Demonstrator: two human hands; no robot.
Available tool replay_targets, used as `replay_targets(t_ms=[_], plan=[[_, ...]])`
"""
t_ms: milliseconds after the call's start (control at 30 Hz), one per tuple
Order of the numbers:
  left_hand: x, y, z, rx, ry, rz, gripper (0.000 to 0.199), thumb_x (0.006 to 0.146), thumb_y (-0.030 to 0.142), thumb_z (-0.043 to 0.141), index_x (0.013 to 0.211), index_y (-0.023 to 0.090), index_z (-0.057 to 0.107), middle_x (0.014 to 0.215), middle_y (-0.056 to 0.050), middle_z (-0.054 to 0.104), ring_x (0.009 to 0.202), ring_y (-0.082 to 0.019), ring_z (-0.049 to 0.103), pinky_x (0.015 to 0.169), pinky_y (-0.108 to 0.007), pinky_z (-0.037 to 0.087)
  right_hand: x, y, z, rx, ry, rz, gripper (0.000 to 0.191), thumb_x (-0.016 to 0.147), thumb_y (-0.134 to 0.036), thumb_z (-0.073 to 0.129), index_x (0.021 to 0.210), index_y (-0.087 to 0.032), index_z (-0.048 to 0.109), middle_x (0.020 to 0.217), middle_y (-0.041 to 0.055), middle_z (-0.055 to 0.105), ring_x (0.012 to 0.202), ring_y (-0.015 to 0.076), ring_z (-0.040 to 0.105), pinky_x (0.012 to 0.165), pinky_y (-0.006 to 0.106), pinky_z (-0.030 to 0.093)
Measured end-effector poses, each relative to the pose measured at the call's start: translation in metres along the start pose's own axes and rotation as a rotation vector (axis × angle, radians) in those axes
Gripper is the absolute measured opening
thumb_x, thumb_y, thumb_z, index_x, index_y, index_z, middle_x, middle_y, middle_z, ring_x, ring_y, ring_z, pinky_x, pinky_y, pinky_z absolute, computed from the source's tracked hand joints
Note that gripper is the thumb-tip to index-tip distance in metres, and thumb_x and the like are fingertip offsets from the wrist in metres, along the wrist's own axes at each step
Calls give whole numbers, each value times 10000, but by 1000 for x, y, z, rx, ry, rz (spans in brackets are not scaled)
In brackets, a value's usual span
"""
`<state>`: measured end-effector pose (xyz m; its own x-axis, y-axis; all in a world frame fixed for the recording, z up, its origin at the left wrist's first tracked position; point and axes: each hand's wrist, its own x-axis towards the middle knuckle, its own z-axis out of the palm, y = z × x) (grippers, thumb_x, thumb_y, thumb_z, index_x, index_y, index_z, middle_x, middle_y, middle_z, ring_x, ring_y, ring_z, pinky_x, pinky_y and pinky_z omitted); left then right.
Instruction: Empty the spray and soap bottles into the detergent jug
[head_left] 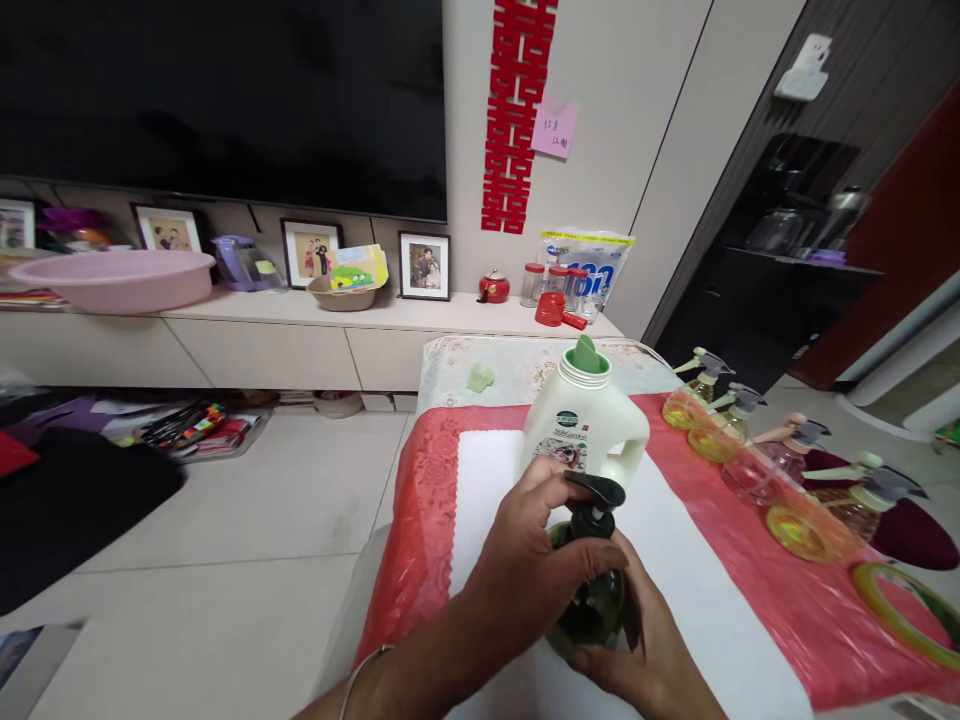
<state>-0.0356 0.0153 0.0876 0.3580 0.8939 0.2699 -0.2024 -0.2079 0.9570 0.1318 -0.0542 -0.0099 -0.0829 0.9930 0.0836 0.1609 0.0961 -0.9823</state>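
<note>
A dark green pump bottle (592, 612) stands upright between my hands above the white mat (487, 480). My left hand (536, 540), with a bracelet on its wrist, is closed around the bottle's upper part by the black pump head (600, 490). Lower down, my right hand (649, 640) wraps the bottle's body from the right side. Right behind them stands a large white jug (544, 412), uncapped, with a green pouring spout (589, 358) in its neck. A small pale green object (480, 377) lies on the floral cloth further back; its kind is unclear.
Several clear spray bottles (724, 425) with yellow or pink contents line the right side of the red table cover (720, 510). A roll of tape (862, 590) lies at the right front. Behind stands a low cabinet (277, 350) carrying photo frames, a pink basin (120, 280) and red-lidded jars (532, 285).
</note>
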Motion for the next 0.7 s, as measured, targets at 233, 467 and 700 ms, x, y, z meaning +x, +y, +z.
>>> replay_targets(t_ms=[233, 467, 700], plan=[[12, 5, -31, -406, 369, 26, 408, 764, 368, 832, 1124, 203, 733, 1022, -43, 727, 958, -181, 660, 899, -301, 516, -11, -6, -11, -154, 98, 139, 1209, 711, -641, 798, 1633, -141, 198, 1572, 103, 239, 1495, 269, 232, 1267, 326, 289], [42, -54, -58, -571, 652, -23, 402, 665, 441, 890, 920, 169, 739, 864, -12, 686, 812, -138, 619, 830, -274, 517, -3, -11, -64, -351, 364, -56, 1114, 781, -672, 761, 1638, -199, 228, 1532, 95, 329, 1395, 309, 405, 1125, 333, 483], [50, -110, -60, -439, 732, -156, 474, 661, 512, 857, 949, 159, 724, 874, -4, 649, 806, -142, 585, 758, -255, 486, 54, -93, -124, -1013, 468, -432, 925, 851, -749, 655, 1569, -242, 366, 1390, 82, 496, 1213, 303, 561, 919, 374, 551]])
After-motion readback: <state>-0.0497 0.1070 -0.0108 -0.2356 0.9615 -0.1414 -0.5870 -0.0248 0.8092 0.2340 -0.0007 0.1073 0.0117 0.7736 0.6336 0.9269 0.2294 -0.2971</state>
